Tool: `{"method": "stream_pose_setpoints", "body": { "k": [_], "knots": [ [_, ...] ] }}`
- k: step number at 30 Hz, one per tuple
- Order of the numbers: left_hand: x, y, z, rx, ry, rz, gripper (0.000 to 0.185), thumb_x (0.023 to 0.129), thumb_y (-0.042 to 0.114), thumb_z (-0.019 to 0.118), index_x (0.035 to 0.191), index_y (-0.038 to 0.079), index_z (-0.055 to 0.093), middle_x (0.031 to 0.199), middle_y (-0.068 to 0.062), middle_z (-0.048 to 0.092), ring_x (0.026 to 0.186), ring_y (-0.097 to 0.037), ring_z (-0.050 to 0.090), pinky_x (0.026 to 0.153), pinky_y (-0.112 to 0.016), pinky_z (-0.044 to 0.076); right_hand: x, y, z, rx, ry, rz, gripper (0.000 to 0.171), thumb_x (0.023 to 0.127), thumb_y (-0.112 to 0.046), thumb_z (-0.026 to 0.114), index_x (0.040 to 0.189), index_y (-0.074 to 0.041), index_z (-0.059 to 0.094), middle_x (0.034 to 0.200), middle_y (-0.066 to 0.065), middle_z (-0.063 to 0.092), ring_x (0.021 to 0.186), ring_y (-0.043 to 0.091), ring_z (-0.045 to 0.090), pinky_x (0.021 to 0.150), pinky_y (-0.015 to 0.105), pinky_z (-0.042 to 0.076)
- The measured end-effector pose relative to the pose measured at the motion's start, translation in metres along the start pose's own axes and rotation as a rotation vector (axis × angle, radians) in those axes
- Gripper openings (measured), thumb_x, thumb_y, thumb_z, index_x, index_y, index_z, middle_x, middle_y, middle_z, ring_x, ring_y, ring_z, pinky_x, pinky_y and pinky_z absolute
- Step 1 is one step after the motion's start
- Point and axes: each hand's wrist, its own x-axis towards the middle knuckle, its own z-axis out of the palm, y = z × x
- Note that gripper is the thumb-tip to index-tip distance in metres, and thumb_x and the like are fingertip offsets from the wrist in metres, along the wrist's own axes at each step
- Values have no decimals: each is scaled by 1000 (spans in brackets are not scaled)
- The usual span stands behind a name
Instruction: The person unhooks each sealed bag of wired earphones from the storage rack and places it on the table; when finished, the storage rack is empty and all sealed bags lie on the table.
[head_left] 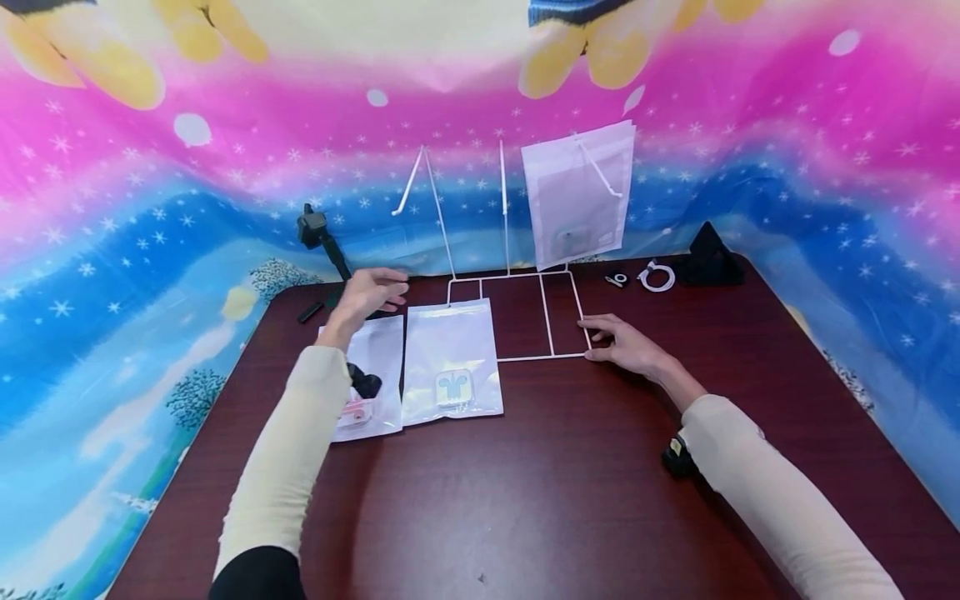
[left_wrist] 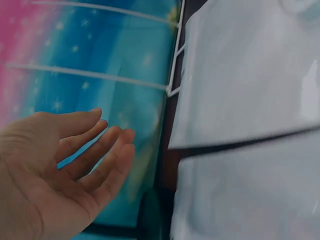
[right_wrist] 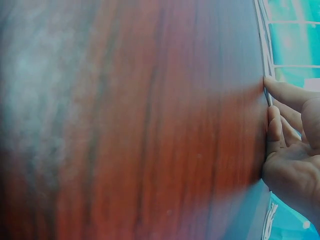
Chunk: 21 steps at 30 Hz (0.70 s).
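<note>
My left hand [head_left: 367, 293] hovers over the top of the left clear bag [head_left: 386, 337]. Its fingers are loosely bent with nothing between them, as the left wrist view shows too. That bag holds a pink item [head_left: 357, 412], partly behind my wrist. Beside it lies another bag [head_left: 448, 342] with a white boxed pair of earphones [head_left: 454, 387]. At the front right corner of a white wire rack [head_left: 551, 321], my right hand [head_left: 626, 343] holds the base wire with thumb and fingers. A third bag [head_left: 581, 196] hangs from the rack's right hook.
The rack's other hooks [head_left: 408, 183] carry no bag. A black stand [head_left: 326, 237] is at the back left. A coiled white cable [head_left: 657, 277], a small ring-shaped item [head_left: 618, 279] and a black triangular object [head_left: 708, 258] are at the back right. Printed cloth surrounds the table [head_left: 480, 500].
</note>
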Motion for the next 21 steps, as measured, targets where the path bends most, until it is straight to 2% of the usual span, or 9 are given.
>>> {"method": "stream_pose_setpoints", "body": {
  "k": [4,10,15,21],
  "knots": [
    [7,2,32,9,-2,10,33,105,18,63,136,5,67,130,-18,67,113,-38,68,100,-49,55,1,1,0,1,-1,15,62,99,-8,71,156,-6,47,158,18,38,130,36,50,103,46,44],
    [13,-7,69,28,37,7,27,103,12,65,129,8,72,124,-14,70,103,-30,67,88,-40,58,1,-2,2,6,-3,20,62,98,-7,71,156,-5,47,157,19,39,129,36,50,104,46,44],
    [18,-16,83,3,61,-36,29,102,10,67,129,14,74,131,-10,68,102,-26,63,85,-34,56,0,-2,3,7,-1,22,62,98,-8,71,156,-6,47,157,18,39,128,35,50,106,47,42],
    [20,-23,86,-42,45,-80,32,100,12,70,131,18,74,143,-8,62,116,-28,58,99,-42,52,-1,-2,0,5,-2,24,63,98,-9,71,156,-7,47,158,17,39,130,36,50,106,47,41]
  ]
}}
